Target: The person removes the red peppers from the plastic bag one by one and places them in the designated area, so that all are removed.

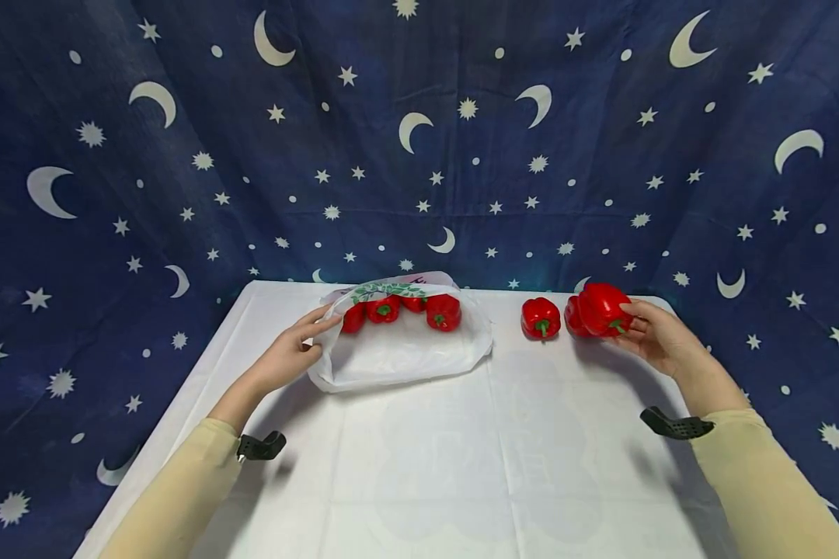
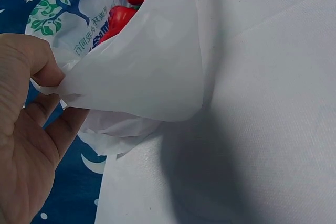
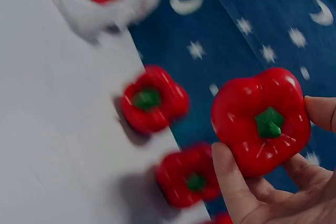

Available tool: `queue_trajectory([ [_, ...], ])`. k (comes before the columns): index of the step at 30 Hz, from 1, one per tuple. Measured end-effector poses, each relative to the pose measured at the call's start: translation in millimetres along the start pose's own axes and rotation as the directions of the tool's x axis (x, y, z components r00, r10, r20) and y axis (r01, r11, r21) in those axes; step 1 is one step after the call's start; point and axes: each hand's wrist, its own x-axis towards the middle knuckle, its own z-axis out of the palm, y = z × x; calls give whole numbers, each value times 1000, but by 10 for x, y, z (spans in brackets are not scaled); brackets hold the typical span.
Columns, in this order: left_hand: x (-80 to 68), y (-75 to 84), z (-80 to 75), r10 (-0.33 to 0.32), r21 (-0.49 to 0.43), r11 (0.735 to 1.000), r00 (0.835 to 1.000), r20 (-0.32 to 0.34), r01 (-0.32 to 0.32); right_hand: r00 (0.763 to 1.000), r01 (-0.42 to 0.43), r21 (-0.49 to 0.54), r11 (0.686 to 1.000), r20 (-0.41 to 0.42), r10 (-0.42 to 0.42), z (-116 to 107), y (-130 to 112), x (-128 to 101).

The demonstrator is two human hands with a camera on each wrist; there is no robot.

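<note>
Red and glossy, the pepper [image 1: 604, 308] sits in your right hand [image 1: 660, 339], fingers curled round it, lifted just above the white table [image 1: 461, 466] at its far right corner (stem towards you). Two more peppers rest beside it: one [image 1: 541, 317] to its left, another [image 1: 573, 318] partly hidden behind it. Your left hand [image 1: 290, 357] pinches the rim of the white plastic bag [image 1: 405, 353], mouth held open, with four peppers [image 1: 443, 311] lying inside.

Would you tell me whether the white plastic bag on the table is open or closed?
Open: the left hand pinches the bag rim, lifting its mouth, and red peppers show inside.
</note>
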Motion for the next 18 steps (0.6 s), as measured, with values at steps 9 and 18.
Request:
queue_trajectory([
  [9, -19, 20, -8, 3, 13, 1000, 1000, -2, -3, 952, 31, 106, 994, -307, 3, -514, -255, -56],
  [18, -13, 49, -5, -4, 24, 1000, 1000, -6, 4, 857, 141, 7, 990, -502, -118, -803, -239, -50],
])
